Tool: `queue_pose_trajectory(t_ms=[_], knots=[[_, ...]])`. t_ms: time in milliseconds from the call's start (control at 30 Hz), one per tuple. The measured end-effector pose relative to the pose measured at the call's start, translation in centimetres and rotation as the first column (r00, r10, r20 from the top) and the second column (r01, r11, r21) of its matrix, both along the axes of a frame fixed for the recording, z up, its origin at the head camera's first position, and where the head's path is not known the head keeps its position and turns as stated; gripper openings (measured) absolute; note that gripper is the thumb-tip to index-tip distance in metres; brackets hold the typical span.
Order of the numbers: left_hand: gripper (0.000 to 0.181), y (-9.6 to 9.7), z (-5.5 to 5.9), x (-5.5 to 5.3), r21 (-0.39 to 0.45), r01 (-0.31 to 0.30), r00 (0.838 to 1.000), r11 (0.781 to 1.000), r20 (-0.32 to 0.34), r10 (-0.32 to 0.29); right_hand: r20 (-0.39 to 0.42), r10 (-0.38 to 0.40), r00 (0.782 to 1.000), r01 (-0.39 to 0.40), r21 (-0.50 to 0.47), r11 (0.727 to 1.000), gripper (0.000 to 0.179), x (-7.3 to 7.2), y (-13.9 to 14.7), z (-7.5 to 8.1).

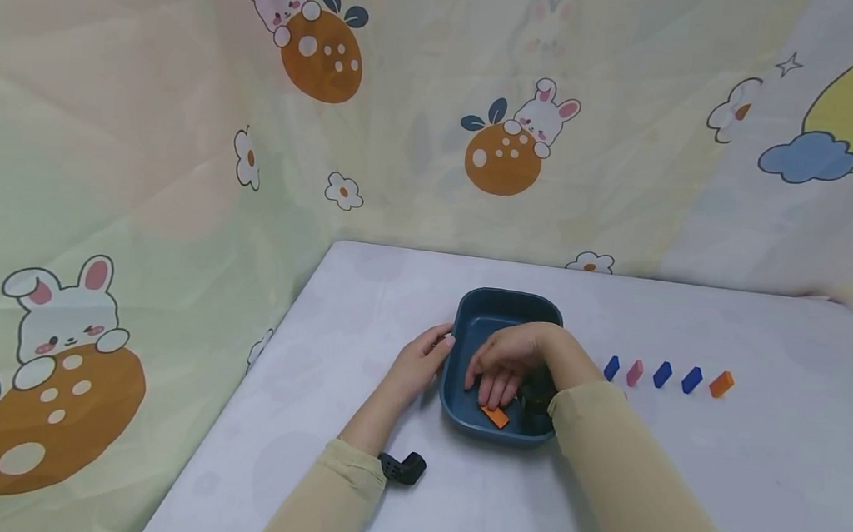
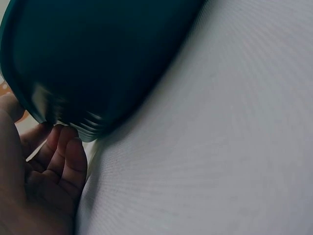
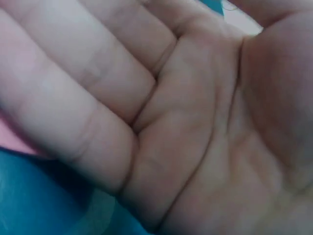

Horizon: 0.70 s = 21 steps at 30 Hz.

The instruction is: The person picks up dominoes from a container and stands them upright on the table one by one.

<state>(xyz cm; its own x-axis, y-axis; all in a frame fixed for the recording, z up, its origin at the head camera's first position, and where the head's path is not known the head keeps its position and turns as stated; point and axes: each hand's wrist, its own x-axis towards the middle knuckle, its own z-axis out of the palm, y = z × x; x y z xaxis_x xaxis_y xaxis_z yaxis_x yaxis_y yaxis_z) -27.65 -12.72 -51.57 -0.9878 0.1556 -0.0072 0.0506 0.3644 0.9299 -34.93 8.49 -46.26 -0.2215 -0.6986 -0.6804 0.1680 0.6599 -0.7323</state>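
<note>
A dark blue rectangular tub [image 1: 510, 299] with rounded corners stands on the table. My left hand [image 1: 419, 361] is at its left side, fingertips against the outer wall near the rim. In the left wrist view, the slightly bent fingers of that hand [image 2: 51, 171] meet the tub's wall [image 2: 107, 63]. My right hand [image 1: 503, 362] reaches down inside the tub, its fingertips at a flat orange block [image 1: 495, 418] on the bottom. Its palm [image 3: 181, 117] and extended fingers fill the right wrist view, with a pink piece [image 3: 17, 139] partly hidden behind them.
Right of the tub, several small blocks stand in a row: blue [image 1: 662, 375], pink [image 1: 634, 373] and orange [image 1: 721, 384] ones. A white cloth covers the table [image 1: 755, 484]. Printed curtains [image 1: 407, 131] hang behind and along the left.
</note>
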Motion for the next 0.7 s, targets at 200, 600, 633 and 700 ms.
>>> queue_pose_trajectory(t_ms=[200, 600, 633, 700], knots=[[0.048, 0.01, -0.11, -0.04, 0.005, -0.005, 1.000, 1.000, -0.004, 0.005, 0.052, 0.022, 0.998, -0.018, -0.084, 0.996, 0.033, 0.09, 0.04, 0.08], [0.048, 0.02, -0.04, 0.05, 0.004, -0.004, 1.000, 1.000, -0.006, 0.004, 0.061, 0.046, 0.997, -0.045, -0.016, 0.999, 0.034, 0.45, -0.32, -0.23], [0.048, 0.01, -0.03, 0.05, 0.005, -0.002, 1.000, 1.000, -0.006, 0.002, 0.037, 0.018, 0.999, -0.017, -0.018, 1.000, 0.033, 0.45, -0.31, -0.20], [0.048, 0.00, 0.00, 0.03, 0.005, 0.000, 1.000, 1.000, -0.007, 0.000, -0.026, -0.039, 0.999, 0.038, -0.039, 0.999, 0.033, 0.40, -0.26, -0.10]])
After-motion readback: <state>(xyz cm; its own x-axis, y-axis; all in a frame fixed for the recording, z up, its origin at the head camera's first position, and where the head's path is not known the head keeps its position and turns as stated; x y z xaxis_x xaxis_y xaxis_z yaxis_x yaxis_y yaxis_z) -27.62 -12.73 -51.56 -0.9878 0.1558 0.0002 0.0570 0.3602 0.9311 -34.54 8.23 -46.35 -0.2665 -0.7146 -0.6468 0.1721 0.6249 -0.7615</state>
